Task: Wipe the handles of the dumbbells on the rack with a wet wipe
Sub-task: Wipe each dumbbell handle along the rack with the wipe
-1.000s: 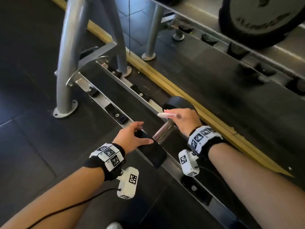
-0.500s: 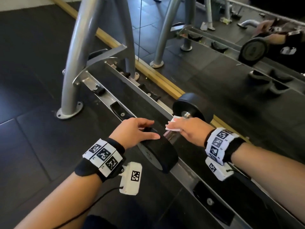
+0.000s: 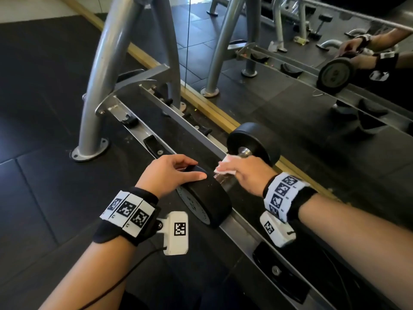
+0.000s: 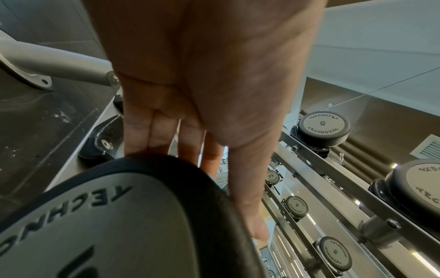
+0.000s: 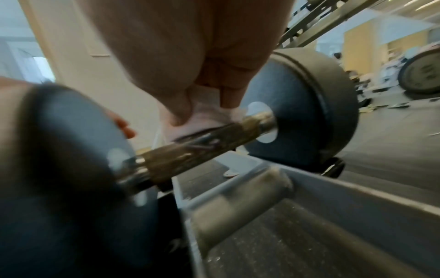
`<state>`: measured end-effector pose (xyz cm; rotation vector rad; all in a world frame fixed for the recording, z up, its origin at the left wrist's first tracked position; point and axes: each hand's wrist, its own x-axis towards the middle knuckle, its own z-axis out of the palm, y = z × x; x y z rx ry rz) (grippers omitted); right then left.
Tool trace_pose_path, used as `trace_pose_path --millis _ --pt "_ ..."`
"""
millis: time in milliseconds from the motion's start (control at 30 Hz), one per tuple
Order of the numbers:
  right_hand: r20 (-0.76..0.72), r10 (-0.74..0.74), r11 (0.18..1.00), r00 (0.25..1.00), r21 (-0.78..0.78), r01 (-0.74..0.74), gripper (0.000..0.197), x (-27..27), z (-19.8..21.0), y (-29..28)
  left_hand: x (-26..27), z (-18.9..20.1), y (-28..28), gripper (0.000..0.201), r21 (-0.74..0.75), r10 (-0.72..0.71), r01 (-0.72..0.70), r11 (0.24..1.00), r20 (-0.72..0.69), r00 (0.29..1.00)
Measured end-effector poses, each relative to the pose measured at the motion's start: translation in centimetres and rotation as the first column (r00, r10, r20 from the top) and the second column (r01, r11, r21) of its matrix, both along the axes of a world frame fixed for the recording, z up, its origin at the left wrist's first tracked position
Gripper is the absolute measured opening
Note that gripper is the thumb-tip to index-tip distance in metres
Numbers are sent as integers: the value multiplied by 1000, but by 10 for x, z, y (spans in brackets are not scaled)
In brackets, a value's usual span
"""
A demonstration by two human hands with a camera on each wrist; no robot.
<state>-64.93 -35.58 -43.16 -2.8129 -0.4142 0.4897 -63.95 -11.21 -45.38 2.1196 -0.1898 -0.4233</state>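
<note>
Wipe point(image 3: 225, 166) farther along handle point(image 5: 202, 148)

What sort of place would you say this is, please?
Most likely a gym's free-weights area: a dumbbell sits on a metal rack, a wall mirror stands behind, and more numbered dumbbells show nearby.

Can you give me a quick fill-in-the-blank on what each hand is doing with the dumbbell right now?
1. The right hand presses a white ____ onto the handle.
2. The left hand rests on the dumbbell's ____ weight head.
3. The dumbbell lies across the rails of the ____.
4. The exposed part of the handle looks like shiny ____.

Missing words: wipe; near; rack; metal
</note>
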Motion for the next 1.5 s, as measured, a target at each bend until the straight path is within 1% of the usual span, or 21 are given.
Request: trace_pose_path --millis 67,133,167,300,333,367,467,533,600,633,767,800,900,1067,1167,1233,1267,1333,1367,1400,1500 --pt "-57 54 998 997 30 -52 47 -8 -5 4 -3 -4 0 62 -10 26 -26 1000 25 999" --pt "-79 87 996 993 4 -87 53 -4 -3 -1 -7 -7 0 62 -24 46 -45 999 39 998" --pt "-80 79 997 994 -9 -80 54 0 -1 -5 -8 -8 -1 62 -34 52 -51 998 38 998" --pt "9 -63 997 998 -46 64 55 13 5 -22 -7 -8 0 59 -41 56 -54 998 30 998" --pt "8 -73 996 997 -44 73 55 9 4 -20 -6 -8 1 59 -38 52 -51 998 26 998" --pt "-1 -52 998 999 -26 52 55 3 1 -15 -6 -8 1 60 -36 48 -48 998 23 999" --pt "-17 83 996 996 30 -83 51 -18 -8 3 -4 -6 0 61 -35 36 -36 999 19 999" --pt "-66 98 995 993 19 -97 53 -18 -8 4 -3 -4 0 57 -30 29 -28 999 6 1000" --pt "-89 68 998 994 5 -67 54 -8 -2 -5 -2 -3 1 54 -26 18 -18 999 -7 1000" --pt "-74 36 999 997 2 -36 54 -2 1 -10 -2 -3 1 54 -26 17 -17 1000 -7 1000" --pt "39 -177 984 983 -6 177 57 10 -2 -20 -2 -4 1 51 -36 38 -38 999 -8 999" --pt "44 -233 972 972 29 232 55 8 -6 -18 -1 -4 0 50 -31 36 -37 999 -11 999" --pt "-23 -364 900 931 250 358 48 -9 -18 -5 0 1 -1 47 1 14 -14 1000 -16 1000" --pt "-96 -357 823 929 438 361 36 -41 -24 16 0 15 -3 43 79 -27 28 996 -13 1000" --pt "-247 -444 687 861 523 504 26 -45 -19 12 -1 22 -8 47 132 -10 11 991 -5 1000" --pt "-200 -485 663 851 551 507 26 -47 -19 6 -2 25 -11 51 162 3 -2 987 -9 1000" --pt "-165 -547 621 820 577 531 25 -49 -21 3 -3 25 -12 52 167 6 -4 986 -11 1000" --pt "-92 -712 507 697 618 600 22 -50 -25 -1 -4 26 -13 52 166 11 -9 986 -9 1000" --pt "-33 -775 485 631 610 627 23 -50 -28 -2 -5 26 -12 52 166 13 -12 986 -4 1000" --pt "13 -813 478 583 586 654 23 -49 -32 -4 -5 26 -12 52 167 12 -12 986 1 1000" --pt "55 -873 419 484 592 688 23 -42 -40 -8 -6 25 -13 54 174 4 -7 985 17 1000"
